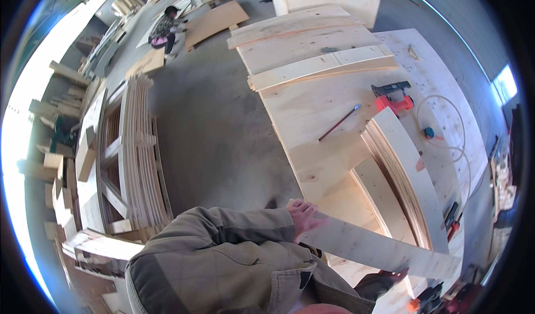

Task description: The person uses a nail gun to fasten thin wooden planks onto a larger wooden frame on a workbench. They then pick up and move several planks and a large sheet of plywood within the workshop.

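A long flat plywood strip (368, 241) lies slantwise across the near part of the workbench, held in both hands. My left hand (305, 219) is closed around its left end, fingers over the top face. Farther right, my right hand (393, 276) grips the near edge, its fingers partly hidden beneath. Just beyond the strip, a stack of plywood strips (398, 174) rests on the bench beside a separate board (374, 188). A red and black nail gun (393, 97) lies beyond the stack, and a thin dark red bar (339, 123) lies left of it.
Boards (323, 66) lie across the far bench. A pale air hose (463, 130) loops at the right. Black-and-red tools (452, 222) lie along the right edge, with others at lower right. Stacked timber (136, 152) stands left. A co-worker (164, 32) squats by a panel far off.
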`<state>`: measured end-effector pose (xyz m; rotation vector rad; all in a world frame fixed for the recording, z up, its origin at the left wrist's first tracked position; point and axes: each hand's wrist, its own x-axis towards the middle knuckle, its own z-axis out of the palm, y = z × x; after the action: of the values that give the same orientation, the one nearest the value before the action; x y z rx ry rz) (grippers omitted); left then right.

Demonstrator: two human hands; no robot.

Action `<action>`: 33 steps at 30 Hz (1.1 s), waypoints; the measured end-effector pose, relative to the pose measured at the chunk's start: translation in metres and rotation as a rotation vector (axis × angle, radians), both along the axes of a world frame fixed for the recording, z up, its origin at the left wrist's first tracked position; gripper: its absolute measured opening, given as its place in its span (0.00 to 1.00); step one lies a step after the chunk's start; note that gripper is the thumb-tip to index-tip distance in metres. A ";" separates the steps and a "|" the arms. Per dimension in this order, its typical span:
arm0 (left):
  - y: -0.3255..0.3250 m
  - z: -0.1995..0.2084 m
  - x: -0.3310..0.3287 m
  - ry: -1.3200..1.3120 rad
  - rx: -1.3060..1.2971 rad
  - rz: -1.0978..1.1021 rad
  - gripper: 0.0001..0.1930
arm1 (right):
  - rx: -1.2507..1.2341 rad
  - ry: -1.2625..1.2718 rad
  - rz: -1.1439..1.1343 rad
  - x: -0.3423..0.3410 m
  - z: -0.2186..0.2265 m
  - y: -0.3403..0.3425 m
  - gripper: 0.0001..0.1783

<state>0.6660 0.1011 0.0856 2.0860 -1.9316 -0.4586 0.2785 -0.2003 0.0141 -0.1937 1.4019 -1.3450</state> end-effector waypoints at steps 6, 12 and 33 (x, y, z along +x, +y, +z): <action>0.080 -0.018 0.042 0.114 -0.075 0.125 0.63 | -0.126 0.078 0.149 0.080 0.036 0.055 0.38; 0.163 -0.024 0.116 0.149 -0.214 0.257 0.57 | -0.266 0.076 0.349 0.191 0.073 0.101 0.35; 0.433 -0.026 0.394 -0.087 -0.211 0.977 0.42 | -0.095 -0.277 1.018 0.778 0.034 0.260 0.34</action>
<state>1.0597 0.5344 0.0601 2.5668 -0.7362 0.0545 1.0569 0.0599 0.0481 -0.6554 0.7910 -0.5471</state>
